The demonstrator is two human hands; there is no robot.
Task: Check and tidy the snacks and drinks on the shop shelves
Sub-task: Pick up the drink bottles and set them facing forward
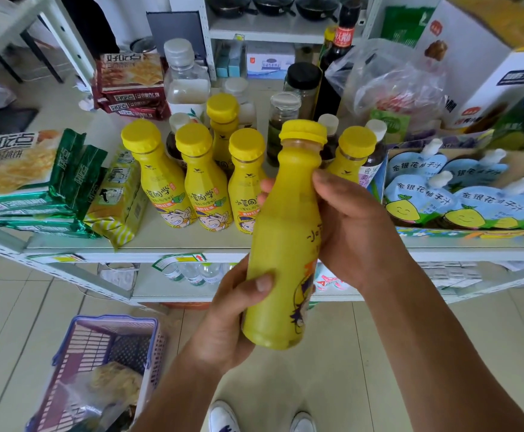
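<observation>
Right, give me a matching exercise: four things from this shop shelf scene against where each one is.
1 nearest yellow plastic bottle
2 purple plastic basket
3 blue spouted juice pouches
4 green foil biscuit packs

A on the tiled floor
B in the cardboard box, white shelf right
C gripped by left hand and right hand
D stacked, shelf left

Pairs: 1-C, 2-A, 3-B, 4-D
</observation>
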